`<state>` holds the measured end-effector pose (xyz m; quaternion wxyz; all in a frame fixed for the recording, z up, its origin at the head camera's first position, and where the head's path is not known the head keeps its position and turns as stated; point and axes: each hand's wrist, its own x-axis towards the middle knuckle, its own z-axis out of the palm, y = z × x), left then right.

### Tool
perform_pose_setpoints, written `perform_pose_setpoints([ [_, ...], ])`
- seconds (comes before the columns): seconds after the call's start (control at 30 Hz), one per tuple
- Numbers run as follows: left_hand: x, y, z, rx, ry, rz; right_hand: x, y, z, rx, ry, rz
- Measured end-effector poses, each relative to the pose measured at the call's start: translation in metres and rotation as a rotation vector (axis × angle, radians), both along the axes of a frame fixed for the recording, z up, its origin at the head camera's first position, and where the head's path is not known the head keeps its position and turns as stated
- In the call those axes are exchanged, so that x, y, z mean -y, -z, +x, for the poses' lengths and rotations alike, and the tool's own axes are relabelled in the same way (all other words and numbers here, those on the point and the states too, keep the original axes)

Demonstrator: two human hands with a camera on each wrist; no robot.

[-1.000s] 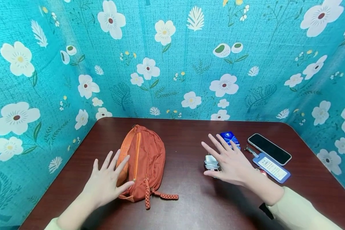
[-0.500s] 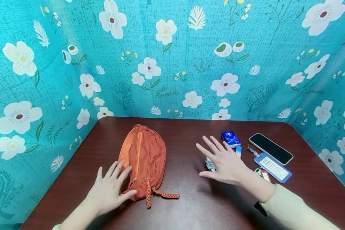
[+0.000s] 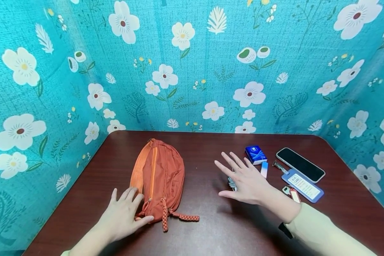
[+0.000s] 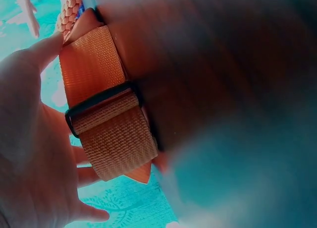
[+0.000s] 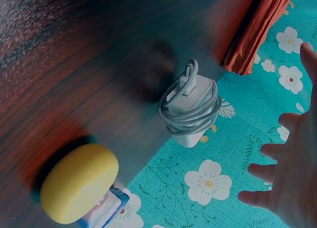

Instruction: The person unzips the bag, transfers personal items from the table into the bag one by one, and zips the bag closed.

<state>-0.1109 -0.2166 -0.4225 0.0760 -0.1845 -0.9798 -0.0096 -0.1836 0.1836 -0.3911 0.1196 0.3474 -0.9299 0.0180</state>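
Observation:
An orange-red fabric bag (image 3: 164, 174) lies on the dark wooden table, with a zipper and braided pulls towards me. My left hand (image 3: 120, 217) is at its near left corner, thumb by the lower edge and fingers beside the strap. In the left wrist view the webbing strap (image 4: 116, 153) with its black buckle passes in front of the fingers; contact is hard to judge. My right hand (image 3: 246, 183) hovers with fingers spread over a white charger (image 5: 190, 101) wrapped in its cable, holding nothing. The hand mostly hides the charger in the head view.
At the right lie a blue tissue pack (image 3: 256, 155), a small blue-and-white stick (image 3: 264, 170), a phone (image 3: 300, 165), a card holder (image 3: 303, 185) and a red key tag (image 3: 294, 195). The right wrist view shows a yellow rounded object (image 5: 79, 183). Floral cloth (image 3: 192, 71) encloses the table.
My left hand has lowered and moved slightly right towards the bag's near corner. My right hand has drifted a little left, uncovering the blue-and-white stick and the key tag.

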Motion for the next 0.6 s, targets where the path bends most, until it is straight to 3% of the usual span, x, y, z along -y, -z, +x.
perform_pose_setpoints([
  [0.4, 0.0, 0.002, -0.007, 0.182, 0.053, 0.205, 0.005, 0.0, -0.001, -0.001, -0.008, -0.007],
  [0.6, -0.002, 0.001, -0.011, 0.199, 0.099, 0.264, 0.009, -0.002, -0.002, 0.001, -0.013, -0.01],
])
